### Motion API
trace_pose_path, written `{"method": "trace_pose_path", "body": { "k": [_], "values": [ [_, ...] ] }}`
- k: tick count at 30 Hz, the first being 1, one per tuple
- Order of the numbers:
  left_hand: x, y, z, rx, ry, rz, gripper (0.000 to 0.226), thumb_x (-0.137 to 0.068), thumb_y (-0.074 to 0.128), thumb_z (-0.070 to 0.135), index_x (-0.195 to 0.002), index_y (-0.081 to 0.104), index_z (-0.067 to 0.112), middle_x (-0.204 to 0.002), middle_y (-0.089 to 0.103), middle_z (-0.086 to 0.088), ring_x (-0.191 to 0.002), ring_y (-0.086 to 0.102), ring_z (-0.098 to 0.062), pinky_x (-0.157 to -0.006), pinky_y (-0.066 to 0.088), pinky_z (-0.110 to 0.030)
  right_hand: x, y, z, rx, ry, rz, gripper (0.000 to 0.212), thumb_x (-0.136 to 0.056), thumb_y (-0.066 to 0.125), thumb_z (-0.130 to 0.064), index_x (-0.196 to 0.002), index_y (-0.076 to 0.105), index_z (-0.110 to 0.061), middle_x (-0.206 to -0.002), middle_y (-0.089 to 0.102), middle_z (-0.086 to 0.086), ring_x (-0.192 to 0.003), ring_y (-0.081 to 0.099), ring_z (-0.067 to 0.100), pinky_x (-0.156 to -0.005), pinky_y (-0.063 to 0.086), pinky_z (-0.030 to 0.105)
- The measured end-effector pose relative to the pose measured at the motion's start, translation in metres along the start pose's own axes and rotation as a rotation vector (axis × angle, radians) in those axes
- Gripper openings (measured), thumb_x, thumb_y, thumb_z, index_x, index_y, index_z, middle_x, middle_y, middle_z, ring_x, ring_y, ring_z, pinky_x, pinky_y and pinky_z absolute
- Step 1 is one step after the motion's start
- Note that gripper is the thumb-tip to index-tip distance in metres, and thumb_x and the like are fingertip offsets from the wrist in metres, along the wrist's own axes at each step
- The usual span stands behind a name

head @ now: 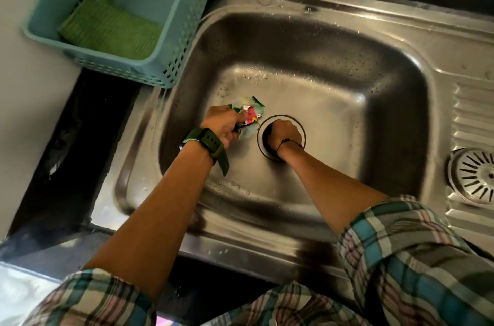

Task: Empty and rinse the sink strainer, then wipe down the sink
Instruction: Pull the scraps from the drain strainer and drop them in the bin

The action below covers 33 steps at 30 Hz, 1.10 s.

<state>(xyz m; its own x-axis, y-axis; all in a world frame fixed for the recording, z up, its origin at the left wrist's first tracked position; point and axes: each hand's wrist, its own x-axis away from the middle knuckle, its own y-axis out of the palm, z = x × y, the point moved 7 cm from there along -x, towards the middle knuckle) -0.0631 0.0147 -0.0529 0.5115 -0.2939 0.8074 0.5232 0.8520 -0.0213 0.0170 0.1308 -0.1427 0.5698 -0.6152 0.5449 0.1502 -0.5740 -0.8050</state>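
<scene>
Over the drain opening, my right hand reaches in, grip hidden; left hand, just beside, clenches wrapper scraps. Strainer lies on the drainboard right of it. I advise clearing debris fully before rinsing.

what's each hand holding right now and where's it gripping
The left hand clutches crumpled wrappers at their near edge. The right hand reaches into the drain; any hold is hidden.
</scene>
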Motion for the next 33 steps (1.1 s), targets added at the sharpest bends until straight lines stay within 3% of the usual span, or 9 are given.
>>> {"method": "trace_pose_path", "body": {
  "k": [4,7,9,14,18,23,26,30,33],
  "values": [
    [-0.003,0.002,0.002,-0.017,0.012,-0.038,0.028,-0.083,0.055,-0.007,-0.111,0.057,-0.004,-0.08,0.069,-0.012,-0.071,0.067,-0.027,-0.061,0.056,-0.034,0.001,0.002,0.007,-0.093,0.055,-0.1,0.028,-0.087,0.053,-0.013,-0.109,0.061,0.001,-0.117,0.062,0.02,-0.11,0.058,0.035,-0.09,0.048,0.037],
    [-0.005,0.006,0.004,-0.025,-0.004,-0.012,0.03,-0.079,0.058,-0.01,-0.109,0.057,-0.003,-0.097,0.061,-0.017,-0.091,0.063,-0.034,-0.077,0.055,-0.045,-0.001,-0.015,0.032,-0.351,0.187,-0.166,0.019,-0.082,0.06,-0.014,-0.093,0.066,0.001,-0.092,0.069,0.019,-0.085,0.067,0.032,-0.077,0.055,0.036],
    [-0.007,0.013,0.004,-0.015,-0.01,-0.021,0.03,-0.078,0.058,-0.012,-0.106,0.058,-0.002,-0.091,0.061,-0.014,-0.082,0.062,-0.031,-0.076,0.053,-0.045,0.008,-0.034,0.045,-0.697,0.281,-0.175,0.006,-0.081,0.061,-0.007,-0.076,0.063,-0.003,-0.073,0.064,0.017,-0.056,0.063,0.025,-0.057,0.055,0.032],
    [-0.008,0.035,-0.003,0.019,-0.04,-0.109,0.03,-0.079,0.053,-0.017,-0.106,0.057,-0.006,-0.078,0.06,-0.014,-0.062,0.059,-0.026,-0.057,0.056,-0.037,0.027,-0.095,0.031,-1.05,0.013,-0.123,0.016,-0.087,0.054,0.002,-0.075,0.056,-0.008,-0.063,0.06,0.015,-0.039,0.055,0.013,-0.038,0.046,0.02],
    [-0.004,0.049,-0.006,0.036,-0.048,-0.2,0.032,-0.082,0.05,-0.015,-0.112,0.055,-0.005,-0.081,0.06,-0.013,-0.072,0.061,-0.025,-0.074,0.054,-0.041,0.038,-0.106,-0.001,-0.914,-0.17,-0.133,0.018,-0.083,0.058,0.002,-0.075,0.058,-0.014,-0.06,0.059,0.005,-0.041,0.056,0.008,-0.039,0.045,0.018],
    [0.0,0.047,0.001,0.123,-0.031,-0.264,0.027,-0.088,0.045,-0.006,-0.113,0.054,-0.003,-0.088,0.061,-0.012,-0.08,0.06,-0.021,-0.072,0.052,-0.033,0.036,-0.112,-0.021,-0.47,-0.282,0.154,0.008,-0.08,0.062,-0.007,-0.086,0.066,-0.005,-0.083,0.068,0.01,-0.075,0.06,0.019,-0.07,0.052,0.028],
    [0.002,0.045,0.008,0.16,0.003,-0.299,0.02,-0.088,0.052,0.002,-0.107,0.057,-0.002,-0.089,0.061,-0.009,-0.084,0.06,-0.019,-0.078,0.054,-0.034,0.035,-0.114,-0.029,-0.325,-0.327,0.229,0.007,-0.081,0.062,-0.011,-0.084,0.064,-0.005,-0.088,0.069,0.013,-0.083,0.061,0.024,-0.069,0.045,0.026],
    [-0.004,0.036,0.009,0.109,0.031,-0.197,0.027,-0.084,0.055,-0.003,-0.111,0.055,-0.004,-0.094,0.062,-0.016,-0.083,0.062,-0.025,-0.067,0.057,-0.036,0.035,-0.111,-0.041,-0.228,-0.433,0.203,0.009,-0.082,0.062,-0.011,-0.088,0.065,-0.005,-0.092,0.069,0.013,-0.087,0.062,0.027,-0.073,0.046,0.029],
    [-0.009,0.027,0.001,0.102,-0.002,-0.129,0.021,-0.082,0.054,-0.008,-0.103,0.057,-0.005,-0.11,0.061,-0.024,-0.098,0.063,-0.035,-0.084,0.054,-0.047,0.031,-0.109,-0.035,-0.372,-0.419,0.067,0.014,-0.083,0.062,-0.01,-0.094,0.07,-0.005,-0.094,0.069,0.004,-0.088,0.061,0.014,-0.079,0.046,0.021]
  ]
}}
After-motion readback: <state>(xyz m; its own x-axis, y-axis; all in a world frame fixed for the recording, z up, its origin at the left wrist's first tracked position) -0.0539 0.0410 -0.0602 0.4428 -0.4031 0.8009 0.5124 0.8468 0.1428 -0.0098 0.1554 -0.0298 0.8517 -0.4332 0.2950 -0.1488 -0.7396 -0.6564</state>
